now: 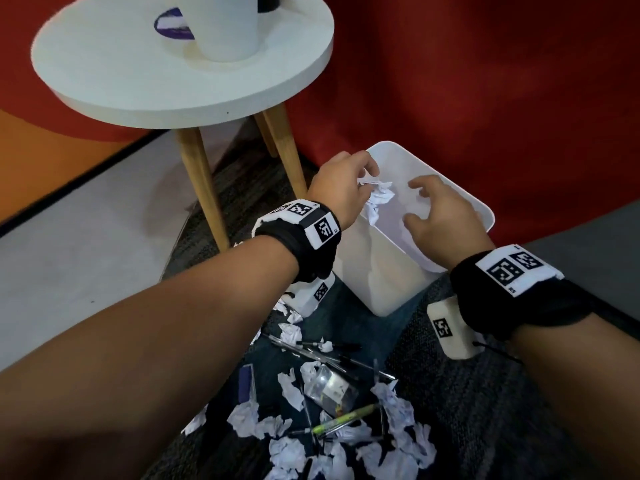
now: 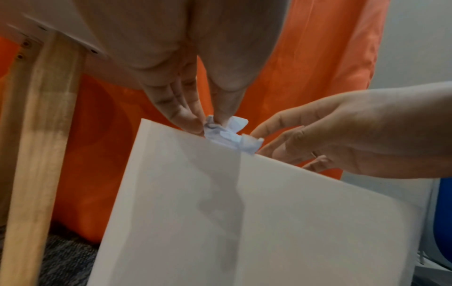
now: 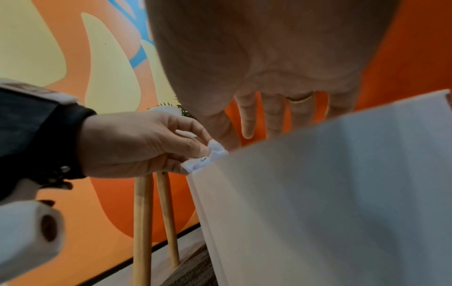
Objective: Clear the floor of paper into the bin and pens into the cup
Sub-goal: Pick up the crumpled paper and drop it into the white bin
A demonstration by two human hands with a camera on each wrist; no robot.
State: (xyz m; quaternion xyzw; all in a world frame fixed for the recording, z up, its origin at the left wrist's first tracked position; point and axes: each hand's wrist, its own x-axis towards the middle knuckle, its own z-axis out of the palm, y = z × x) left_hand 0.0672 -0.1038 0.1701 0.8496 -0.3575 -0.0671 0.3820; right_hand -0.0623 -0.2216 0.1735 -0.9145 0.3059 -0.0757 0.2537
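Observation:
My left hand (image 1: pixel 346 181) pinches a crumpled white paper ball (image 1: pixel 379 197) over the near-left rim of the white bin (image 1: pixel 478 206). In the left wrist view the thumb and fingers (image 2: pixel 193 120) squeeze the paper ball (image 2: pixel 229 133) right at the bin's edge (image 2: pixel 171 133). My right hand (image 1: pixel 440 209) hovers over the bin's mouth with fingers spread and holds nothing; the right wrist view shows its straight fingers (image 3: pixel 274 120) above the bin wall (image 3: pixel 342 174). Several paper balls (image 1: pixel 398 407) and pens (image 1: pixel 346 417) lie on the carpet below. The white cup (image 1: pixel 225 26) stands on the round table.
A round white table (image 1: pixel 138 74) with wooden legs (image 1: pixel 204 188) stands left of the bin. A red-orange curtain (image 1: pixel 485 81) hangs behind. A small clear plastic packet (image 1: pixel 329 386) lies among the litter on the dark carpet (image 1: pixel 467 393).

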